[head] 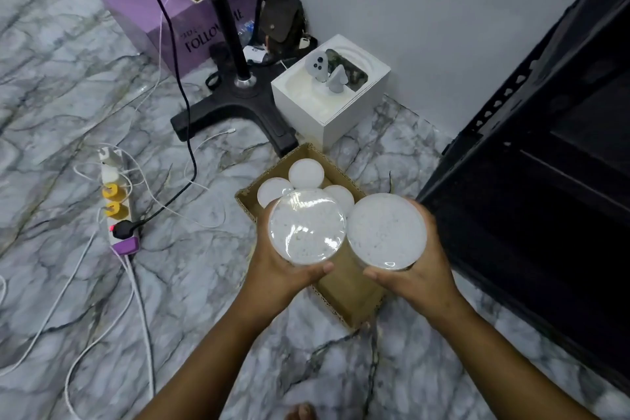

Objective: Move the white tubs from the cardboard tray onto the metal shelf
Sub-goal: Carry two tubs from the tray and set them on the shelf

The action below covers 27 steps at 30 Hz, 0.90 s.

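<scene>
My left hand (272,269) is wrapped around one white tub (306,227), thumb hooked at its six o'clock rim; my right hand (417,278) clamps a second tub (387,232) the same way, the two almost touching. I hold both level, lids up, above the cardboard tray (344,293). Three more tubs (305,173) sit in the tray at twelve o'clock. The metal shelf (545,181) waits at three o'clock.

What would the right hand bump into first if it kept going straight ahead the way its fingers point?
Probably the black metal shelf: the right hand, holding a white tub, points up and slightly right toward its near edge. Depth is unclear, so the wall is possible.
</scene>
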{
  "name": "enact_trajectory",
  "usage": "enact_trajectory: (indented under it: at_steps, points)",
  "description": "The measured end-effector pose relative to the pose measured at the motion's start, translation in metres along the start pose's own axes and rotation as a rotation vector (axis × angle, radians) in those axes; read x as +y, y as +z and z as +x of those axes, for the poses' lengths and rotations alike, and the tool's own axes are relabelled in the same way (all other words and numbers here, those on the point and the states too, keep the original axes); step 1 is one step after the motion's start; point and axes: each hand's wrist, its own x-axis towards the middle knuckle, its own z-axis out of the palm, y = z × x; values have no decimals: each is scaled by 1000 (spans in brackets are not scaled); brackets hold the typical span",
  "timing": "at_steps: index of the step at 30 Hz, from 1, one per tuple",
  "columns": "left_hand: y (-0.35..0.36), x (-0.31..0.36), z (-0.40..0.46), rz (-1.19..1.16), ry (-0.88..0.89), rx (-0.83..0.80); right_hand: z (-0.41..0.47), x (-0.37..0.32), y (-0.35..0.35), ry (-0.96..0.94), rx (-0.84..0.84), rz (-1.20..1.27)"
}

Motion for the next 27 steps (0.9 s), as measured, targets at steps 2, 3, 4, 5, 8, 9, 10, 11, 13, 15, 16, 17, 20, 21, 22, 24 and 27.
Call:
enact_trajectory:
  at_steps: [2, 3, 4, 5, 8, 9, 10, 11, 13, 15, 16, 17, 20, 21, 22, 24, 27]
  points:
    - [-10, 38, -8, -18, -24, 13, -3, -41, 2, 15, 1, 9]
    - [-15, 56, -11, -26, -38, 19, -4, -62, 2, 19, -1, 11]
    - [-21, 74, -14, -26, -47, 22, -5, -84, 2, 23, -2, 12]
    - [-26, 94, -17, -18, -49, 20, -7, -106, 1, 26, -1, 13]
    - [-39, 155, -22, -11, -55, 20, -11, -172, -5, 26, 29, 22]
    - [-43, 176, -23, -17, -53, 15, -12, -193, -7, 23, 43, 21]
    - [-46, 195, -24, -25, -51, 13, -13, -213, -10, 15, 57, 19]
    - [-48, 215, -24, -30, -44, 10, -13, -232, -14, 3, 68, 19]
    - [-53, 252, -25, -41, -33, 10, -16, -266, -22, -19, 91, 23]
    - [-56, 285, -26, -58, -27, 6, -20, -297, -29, -44, 118, 22]
    - [-57, 300, -26, -64, -29, 2, -23, -311, -32, -55, 132, 24]
    - [-57, 316, -28, -66, -22, -6, -26, -326, -34, -62, 144, 27]
    - [-53, 355, -34, -59, 5, -26, -38, -364, -42, -68, 169, 34]
    - [-50, 366, -37, -54, 9, -30, -43, -376, -45, -71, 170, 39]
    - [-46, 376, -42, -51, 13, -37, -49, -387, -49, -71, 171, 44]
    - [-38, 397, -52, -40, 25, -56, -64, -410, -59, -73, 178, 44]
    - [-20, 430, -74, -38, 40, -76, -91, -437, -80, -85, 199, 31]
